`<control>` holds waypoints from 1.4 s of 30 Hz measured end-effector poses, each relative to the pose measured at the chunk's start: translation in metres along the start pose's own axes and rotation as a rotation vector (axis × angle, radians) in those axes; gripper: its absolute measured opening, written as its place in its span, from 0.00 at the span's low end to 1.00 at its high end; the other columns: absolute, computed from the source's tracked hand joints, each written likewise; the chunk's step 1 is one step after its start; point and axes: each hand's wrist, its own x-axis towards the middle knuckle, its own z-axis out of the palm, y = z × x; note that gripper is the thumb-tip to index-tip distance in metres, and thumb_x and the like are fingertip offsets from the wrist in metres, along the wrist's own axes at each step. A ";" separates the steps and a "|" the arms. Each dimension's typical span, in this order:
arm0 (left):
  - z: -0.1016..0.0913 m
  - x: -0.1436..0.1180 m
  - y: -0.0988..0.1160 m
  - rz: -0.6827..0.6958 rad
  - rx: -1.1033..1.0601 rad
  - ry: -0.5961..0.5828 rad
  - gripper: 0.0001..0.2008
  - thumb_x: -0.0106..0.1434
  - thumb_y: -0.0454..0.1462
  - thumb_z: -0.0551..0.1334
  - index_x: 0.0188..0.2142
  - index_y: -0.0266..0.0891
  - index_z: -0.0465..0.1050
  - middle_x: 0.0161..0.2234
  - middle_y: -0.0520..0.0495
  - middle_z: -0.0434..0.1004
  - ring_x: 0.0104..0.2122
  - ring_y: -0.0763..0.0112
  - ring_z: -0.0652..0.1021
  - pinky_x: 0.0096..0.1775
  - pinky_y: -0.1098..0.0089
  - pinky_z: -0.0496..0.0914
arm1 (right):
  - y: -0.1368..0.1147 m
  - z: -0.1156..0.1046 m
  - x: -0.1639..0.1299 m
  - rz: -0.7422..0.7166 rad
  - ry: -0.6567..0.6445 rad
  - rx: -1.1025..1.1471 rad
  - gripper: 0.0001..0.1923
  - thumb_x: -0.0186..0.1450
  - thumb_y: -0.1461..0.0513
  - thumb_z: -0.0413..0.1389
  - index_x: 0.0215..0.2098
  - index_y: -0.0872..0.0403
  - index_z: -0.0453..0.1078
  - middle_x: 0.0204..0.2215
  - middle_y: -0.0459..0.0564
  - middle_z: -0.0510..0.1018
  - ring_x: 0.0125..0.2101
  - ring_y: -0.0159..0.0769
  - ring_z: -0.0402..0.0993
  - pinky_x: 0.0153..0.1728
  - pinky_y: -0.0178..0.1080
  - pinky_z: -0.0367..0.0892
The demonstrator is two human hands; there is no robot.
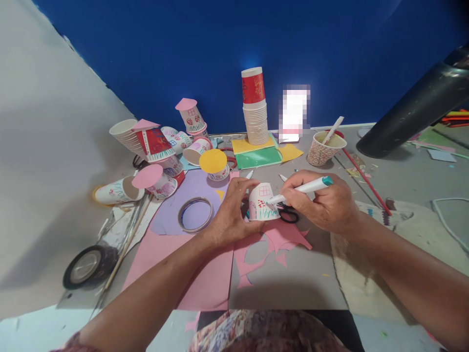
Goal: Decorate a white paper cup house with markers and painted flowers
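My left hand [234, 208] is closed around the left side of a white paper cup [269, 211], which is held upside down over the table. A pink window, red dots, a pink shape and green strokes are drawn on its side. In my right hand [322, 203] is a white marker [309, 187] with a green end, and its tip is at the cup's drawn wall. Black-handled scissors [289, 215] lie behind the cup, partly hidden. Cut pink paper scraps [271, 242] are spread below it.
Decorated cups with paper roofs [148, 176] crowd the left. A tape roll [196, 215] lies on purple paper [168, 195]. At the back stand a cup stack [255, 122] and a patterned cup [325, 149]. A black pipe [410, 107] slants at right; beige cloth [395, 274] lies below.
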 end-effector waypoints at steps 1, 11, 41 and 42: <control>0.000 0.000 0.000 0.000 0.000 0.000 0.36 0.53 0.35 0.74 0.60 0.45 0.67 0.57 0.40 0.69 0.56 0.53 0.75 0.50 0.58 0.79 | 0.000 0.000 0.000 0.010 -0.006 0.004 0.10 0.68 0.60 0.58 0.28 0.50 0.75 0.20 0.42 0.78 0.18 0.30 0.67 0.21 0.35 0.60; 0.000 0.000 0.001 0.004 0.002 0.002 0.35 0.53 0.35 0.74 0.60 0.46 0.67 0.57 0.41 0.69 0.55 0.53 0.75 0.50 0.57 0.78 | -0.001 0.000 0.000 -0.004 -0.008 0.015 0.10 0.68 0.61 0.58 0.28 0.51 0.75 0.20 0.42 0.79 0.19 0.29 0.69 0.22 0.34 0.62; 0.001 -0.001 -0.001 0.027 0.015 0.016 0.36 0.54 0.37 0.75 0.61 0.44 0.67 0.57 0.39 0.69 0.57 0.52 0.74 0.52 0.56 0.78 | -0.002 0.004 -0.002 -0.048 -0.027 -0.002 0.10 0.70 0.62 0.58 0.30 0.53 0.76 0.20 0.41 0.79 0.18 0.27 0.68 0.22 0.31 0.62; 0.001 -0.002 -0.001 0.032 0.016 0.017 0.36 0.54 0.37 0.75 0.61 0.44 0.67 0.57 0.39 0.69 0.57 0.52 0.74 0.52 0.56 0.78 | -0.002 0.005 -0.002 -0.060 -0.027 -0.002 0.10 0.70 0.62 0.58 0.31 0.53 0.76 0.20 0.41 0.79 0.18 0.27 0.68 0.22 0.31 0.62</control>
